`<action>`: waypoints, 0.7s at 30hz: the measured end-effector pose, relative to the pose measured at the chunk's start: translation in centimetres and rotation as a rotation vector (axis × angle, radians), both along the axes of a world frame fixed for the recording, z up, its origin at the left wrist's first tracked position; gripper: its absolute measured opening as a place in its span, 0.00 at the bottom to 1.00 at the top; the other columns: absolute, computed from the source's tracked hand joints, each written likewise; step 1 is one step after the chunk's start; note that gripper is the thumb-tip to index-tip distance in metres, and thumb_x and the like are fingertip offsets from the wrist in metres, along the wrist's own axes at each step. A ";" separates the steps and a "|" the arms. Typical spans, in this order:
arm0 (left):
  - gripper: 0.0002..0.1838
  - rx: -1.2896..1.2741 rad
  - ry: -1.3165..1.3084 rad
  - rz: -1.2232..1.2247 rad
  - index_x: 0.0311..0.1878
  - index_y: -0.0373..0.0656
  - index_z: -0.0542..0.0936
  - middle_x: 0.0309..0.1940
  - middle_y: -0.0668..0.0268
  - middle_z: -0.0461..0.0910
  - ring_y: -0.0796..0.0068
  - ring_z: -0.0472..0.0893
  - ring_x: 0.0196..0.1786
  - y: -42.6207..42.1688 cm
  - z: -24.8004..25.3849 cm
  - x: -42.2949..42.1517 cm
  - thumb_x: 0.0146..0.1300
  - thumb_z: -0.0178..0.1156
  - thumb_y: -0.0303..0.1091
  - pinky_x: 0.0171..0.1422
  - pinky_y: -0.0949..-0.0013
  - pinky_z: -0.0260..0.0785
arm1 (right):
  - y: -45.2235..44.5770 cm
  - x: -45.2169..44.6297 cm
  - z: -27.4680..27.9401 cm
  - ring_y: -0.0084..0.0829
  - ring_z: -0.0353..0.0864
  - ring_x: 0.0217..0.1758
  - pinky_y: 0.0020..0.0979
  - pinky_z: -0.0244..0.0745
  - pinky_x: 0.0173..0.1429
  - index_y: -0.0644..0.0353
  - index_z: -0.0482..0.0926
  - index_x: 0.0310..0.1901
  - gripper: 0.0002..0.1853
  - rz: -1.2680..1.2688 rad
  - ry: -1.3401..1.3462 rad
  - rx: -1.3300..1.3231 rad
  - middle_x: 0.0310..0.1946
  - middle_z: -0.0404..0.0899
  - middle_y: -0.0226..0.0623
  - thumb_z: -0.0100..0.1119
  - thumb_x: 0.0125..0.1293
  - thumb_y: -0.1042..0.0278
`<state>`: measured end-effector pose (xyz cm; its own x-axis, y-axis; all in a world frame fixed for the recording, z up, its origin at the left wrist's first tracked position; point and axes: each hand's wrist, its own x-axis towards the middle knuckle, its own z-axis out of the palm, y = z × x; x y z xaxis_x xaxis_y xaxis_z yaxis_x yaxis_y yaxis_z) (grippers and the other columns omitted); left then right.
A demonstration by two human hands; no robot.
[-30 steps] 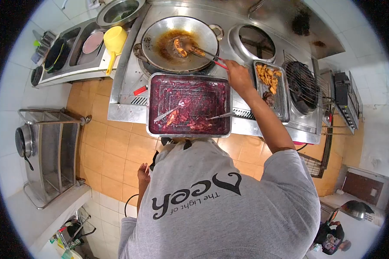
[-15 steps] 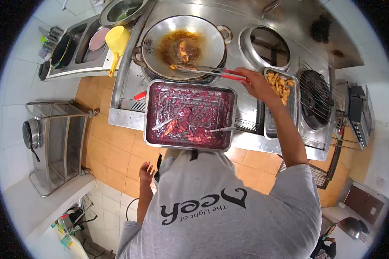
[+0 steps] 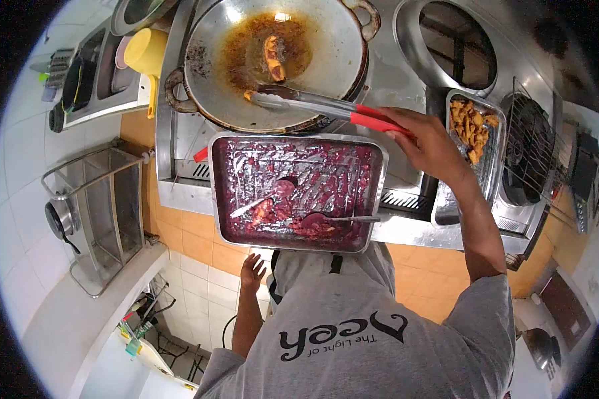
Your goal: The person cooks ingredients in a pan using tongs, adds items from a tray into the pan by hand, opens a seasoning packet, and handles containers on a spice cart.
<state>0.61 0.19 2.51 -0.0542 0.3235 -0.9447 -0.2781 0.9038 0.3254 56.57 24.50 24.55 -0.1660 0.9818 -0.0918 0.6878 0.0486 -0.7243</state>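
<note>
My right hand [image 3: 427,143] is closed round the red handles of metal tongs [image 3: 313,103]. The tongs reach left over the near side of a wok [image 3: 209,63], with a small orange-brown piece at their tips. One browned piece of food [image 3: 273,58] lies in the dark oil at the wok's middle. Below the wok, a metal tray [image 3: 246,179] is coated in dark red-purple liquid and holds two spoons and a few coated pieces. My left hand [image 3: 252,271] hangs beside my body, left of the tray's near edge, fingers apart and holding nothing.
Fried pieces [image 3: 471,130] fill part of a smaller tray [image 3: 446,211] on the right. Beyond it stands a wire grill rack [image 3: 529,136]. A round burner ring [image 3: 406,33] is right of the wok. A yellow dipper [image 3: 146,52] and a metal trolley [image 3: 103,213] are at left.
The camera view has shifted, so the wok appears larger and higher in the frame. My right hand still holds the tongs low over the wok's near side. My left hand stays down with fingers apart.
</note>
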 end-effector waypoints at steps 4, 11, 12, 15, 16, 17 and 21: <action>0.27 0.058 -0.019 0.015 0.61 0.52 0.64 0.60 0.66 0.67 0.63 0.67 0.60 1.5 0.1 1.9 0.62 0.49 0.53 0.61 0.55 0.60 | 1.0 0.9 -0.2 0.30 0.77 0.34 0.28 0.72 0.39 0.58 0.73 0.55 0.18 -0.092 0.188 -0.258 0.37 0.78 0.39 0.52 0.64 0.64; 0.24 0.021 -0.010 0.101 0.62 0.52 0.64 0.60 0.68 0.66 0.66 0.67 0.60 2.3 0.0 2.4 0.64 0.48 0.47 0.62 0.56 0.61 | 3.2 2.0 -1.8 0.13 0.64 0.22 0.17 0.59 0.25 0.64 0.71 0.56 0.22 -0.191 0.542 -0.607 0.26 0.70 0.22 0.53 0.66 0.59; 0.24 0.030 -0.016 0.099 0.62 0.52 0.64 0.61 0.68 0.66 0.65 0.66 0.61 2.1 0.0 2.5 0.64 0.48 0.47 0.62 0.56 0.60 | 3.6 2.1 -1.8 0.13 0.64 0.22 0.16 0.58 0.24 0.64 0.71 0.56 0.22 -0.193 0.570 -0.635 0.26 0.70 0.22 0.53 0.66 0.58; 0.26 0.032 -0.011 0.107 0.62 0.51 0.63 0.61 0.66 0.66 0.63 0.65 0.61 1.4 -0.2 2.6 0.64 0.47 0.49 0.62 0.54 0.58 | 4.8 1.5 -1.6 0.13 0.64 0.21 0.15 0.56 0.22 0.64 0.71 0.56 0.23 -0.245 0.552 -0.724 0.25 0.69 0.22 0.55 0.65 0.56; 0.26 0.037 -0.006 0.101 0.62 0.50 0.63 0.61 0.66 0.66 0.63 0.65 0.61 1.1 -0.3 2.6 0.64 0.47 0.50 0.62 0.53 0.58 | 5.1 1.4 -1.7 0.13 0.63 0.21 0.15 0.55 0.22 0.64 0.71 0.56 0.24 -0.223 0.563 -0.715 0.25 0.69 0.22 0.55 0.65 0.56; 0.26 0.050 -0.015 0.100 0.62 0.51 0.63 0.61 0.66 0.66 0.63 0.65 0.61 0.8 -0.3 2.6 0.64 0.47 0.50 0.62 0.53 0.58 | 5.4 1.3 -2.0 0.13 0.63 0.21 0.15 0.55 0.21 0.64 0.71 0.56 0.24 -0.200 0.573 -0.704 0.25 0.68 0.22 0.55 0.65 0.56; 0.26 0.083 -0.038 0.101 0.62 0.51 0.64 0.60 0.65 0.67 0.63 0.66 0.60 0.0 -1.6 2.3 0.63 0.47 0.51 0.61 0.50 0.58 | 6.0 0.3 -2.9 0.13 0.63 0.19 0.15 0.54 0.19 0.62 0.74 0.51 0.23 -0.244 0.643 -0.635 0.20 0.67 0.23 0.56 0.63 0.52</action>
<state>2.90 0.14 0.87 -0.0548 0.3958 -0.9167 -0.3797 0.8409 0.3857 56.85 30.46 21.68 -0.1668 0.7938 -0.5849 0.0851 -0.5794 -0.8106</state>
